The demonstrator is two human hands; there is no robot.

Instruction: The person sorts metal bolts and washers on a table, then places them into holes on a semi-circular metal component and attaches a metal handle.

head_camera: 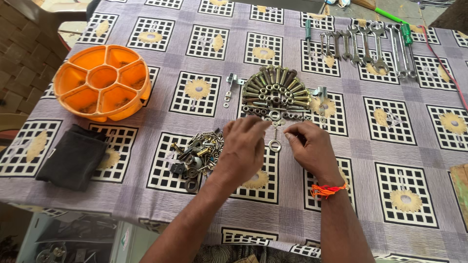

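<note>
My left hand (243, 146) hovers over the table with its fingertips near a row of nuts and washers (273, 114). My right hand (312, 148), with an orange thread on the wrist, pinches something small next to a steel washer (275, 145). Beyond both hands lies a fan-shaped arrangement of bolts and nuts (273, 90). A loose heap of mixed screws, nuts and washers (197, 153) lies just left of my left hand. What the left fingers hold is hidden.
An orange round tray with compartments (73, 78) stands at the far left, a black cloth (73, 156) in front of it. Several spanners (365, 46) and green-handled screwdrivers (405, 34) lie at the far right. Small metal brackets (231, 80) sit left of the bolt fan.
</note>
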